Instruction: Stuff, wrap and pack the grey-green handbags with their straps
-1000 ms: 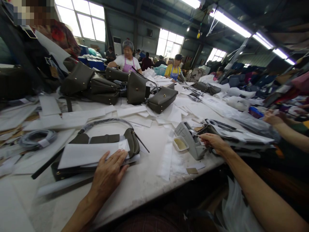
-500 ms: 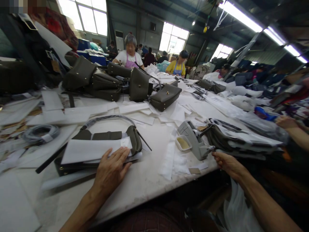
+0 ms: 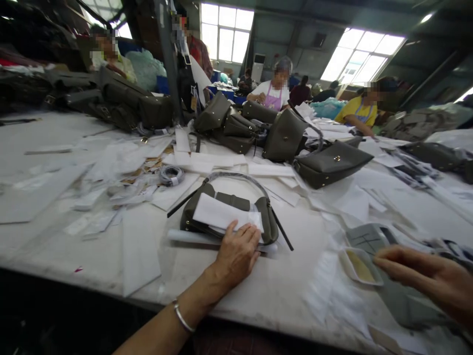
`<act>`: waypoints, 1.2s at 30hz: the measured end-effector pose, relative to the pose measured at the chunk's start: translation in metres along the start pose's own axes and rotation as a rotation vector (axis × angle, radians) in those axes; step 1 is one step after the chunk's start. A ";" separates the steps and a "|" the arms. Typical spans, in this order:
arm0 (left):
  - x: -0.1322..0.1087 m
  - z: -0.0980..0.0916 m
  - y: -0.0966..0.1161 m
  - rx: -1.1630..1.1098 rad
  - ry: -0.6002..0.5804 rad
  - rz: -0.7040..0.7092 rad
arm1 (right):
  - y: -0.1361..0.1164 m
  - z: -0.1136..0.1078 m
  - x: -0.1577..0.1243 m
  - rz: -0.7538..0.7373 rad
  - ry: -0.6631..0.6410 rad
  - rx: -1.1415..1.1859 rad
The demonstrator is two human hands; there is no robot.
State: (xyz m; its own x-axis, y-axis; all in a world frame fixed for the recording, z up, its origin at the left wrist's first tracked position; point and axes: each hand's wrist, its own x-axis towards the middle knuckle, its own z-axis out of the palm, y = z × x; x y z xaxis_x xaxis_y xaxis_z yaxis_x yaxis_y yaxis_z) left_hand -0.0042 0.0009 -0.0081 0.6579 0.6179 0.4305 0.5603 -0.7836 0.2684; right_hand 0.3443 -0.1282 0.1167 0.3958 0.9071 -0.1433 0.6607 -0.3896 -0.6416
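One dark olive handbag (image 3: pixel 229 217) lies on the white-topped desk (image 3: pixel 284 301) near its front edge, with its curved, plastic-wrapped strap (image 3: pixel 236 176) arching up behind it. A sheet of white paper (image 3: pixel 221 213) sits across the bag's top. A white rolled sheet (image 3: pixel 192 236) lies along the bag's near side, touching it. We keep the hands well apart. Our left hand (image 3: pixel 237 255), wearing a metal bangle (image 3: pixel 181 316), lies flat with its fingers spread over the bag's near edge and the lower edge of the paper; it is pressing, not clamping. Our right hand (image 3: pixel 424 276) is open, fingers extended, and hovers to the right, slightly blurred, over a small white tray (image 3: pixel 360 266) of yellowish paste. A grey dispenser (image 3: pixel 399 301) lies partly beneath this hand. Beyond the strap, a small coil of wrapped cord (image 3: pixel 171 175) rests on scattered paper sheets (image 3: pixel 210 160). Farther along the desk stands a group of similar olive handbags (image 3: pixel 284 135), with one bag lying on its side (image 3: pixel 332 163). Past them, two co-workers sit at the desk: one in a pink apron (image 3: pixel 274 88) and one in a yellow shirt (image 3: pixel 358 111).
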 end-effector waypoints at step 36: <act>-0.001 0.002 0.001 0.106 0.089 -0.003 | -0.187 0.132 0.151 -0.243 -0.742 -0.034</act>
State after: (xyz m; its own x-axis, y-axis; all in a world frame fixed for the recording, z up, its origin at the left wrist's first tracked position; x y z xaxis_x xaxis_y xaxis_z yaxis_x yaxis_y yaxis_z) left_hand -0.0031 -0.0001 -0.0098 0.6114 0.6083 0.5061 0.6155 -0.7675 0.1790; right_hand 0.1960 0.1032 0.1156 -0.2853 0.8321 -0.4756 0.6979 -0.1598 -0.6982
